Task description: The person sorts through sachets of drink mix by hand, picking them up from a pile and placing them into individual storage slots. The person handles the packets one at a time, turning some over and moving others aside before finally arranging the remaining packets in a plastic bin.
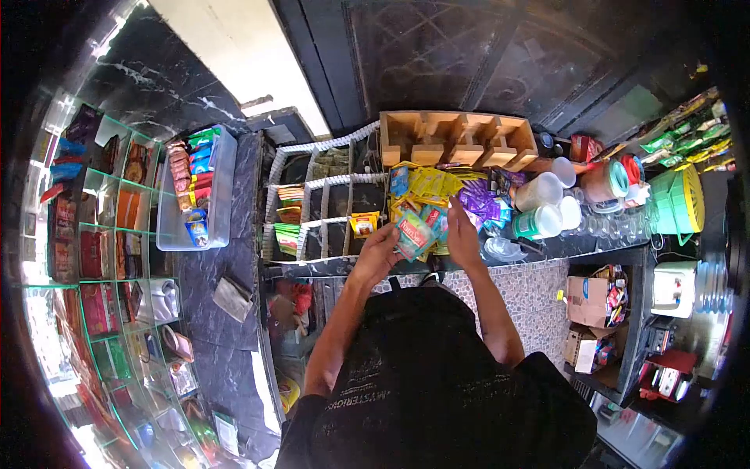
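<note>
My left hand (pixel 378 252) pinches a teal-green sachet (pixel 416 236) with a red and white label, held up over the counter's front edge. My right hand (pixel 464 236) is just right of the sachet, its fingers stretched out and pointing away from me; I see nothing in it. Behind both hands lies a loose pile of yellow sachets (pixel 431 184), with purple sachets (pixel 478 200) to its right. To the left is a white woven divided tray (pixel 328 144). One of its compartments, near my left hand, holds a yellow and red packet (pixel 365 225); others hold green packets (pixel 287 238).
A wooden compartment box (pixel 414 123) stands behind the pile. Plastic jars (pixel 539 191) and a green bucket (pixel 673 199) crowd the right. At left are a clear bin (pixel 168 223) of packets and a glass shelf (pixel 117 273). A cardboard box (pixel 587 301) sits low right.
</note>
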Tool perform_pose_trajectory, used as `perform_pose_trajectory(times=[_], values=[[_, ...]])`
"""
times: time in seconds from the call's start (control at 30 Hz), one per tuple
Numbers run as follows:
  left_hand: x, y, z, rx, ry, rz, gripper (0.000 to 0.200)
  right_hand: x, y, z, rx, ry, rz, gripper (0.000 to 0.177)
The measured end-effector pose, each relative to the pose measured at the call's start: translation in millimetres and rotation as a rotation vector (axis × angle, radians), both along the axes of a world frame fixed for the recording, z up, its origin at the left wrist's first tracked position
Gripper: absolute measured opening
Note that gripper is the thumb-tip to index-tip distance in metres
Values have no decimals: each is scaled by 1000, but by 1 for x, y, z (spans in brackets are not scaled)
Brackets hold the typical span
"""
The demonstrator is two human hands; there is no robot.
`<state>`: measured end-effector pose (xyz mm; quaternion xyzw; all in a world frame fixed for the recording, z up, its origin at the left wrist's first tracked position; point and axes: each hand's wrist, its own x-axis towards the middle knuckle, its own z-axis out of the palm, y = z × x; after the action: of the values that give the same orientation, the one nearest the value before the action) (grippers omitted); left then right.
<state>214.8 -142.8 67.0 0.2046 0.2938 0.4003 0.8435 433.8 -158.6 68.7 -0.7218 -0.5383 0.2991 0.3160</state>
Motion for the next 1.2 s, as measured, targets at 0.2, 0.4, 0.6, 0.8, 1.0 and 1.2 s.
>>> perform_pose_trajectory(times=[0.2,0.4,0.6,0.8,1.0,1.2], values=[[4,5,-5,424,725,56,17,-23,4,20,-375,878,44,53],[-14,9,-15,403,855,298,16,-23,1,61,-188,1295,14,38],[-9,8,-8,333,612,329,18,-38,1,42,-109,824,-142,50],[-21,4,-28,395,633,65,16,-9,13,17,-7,615,-35,19],[-30,8,-8,19,186,397,25,22,20,-28,11,94,-80,33],[-33,2,-8,-48,-16,301,38,1,-3,-88,-19,-535,150,68]])
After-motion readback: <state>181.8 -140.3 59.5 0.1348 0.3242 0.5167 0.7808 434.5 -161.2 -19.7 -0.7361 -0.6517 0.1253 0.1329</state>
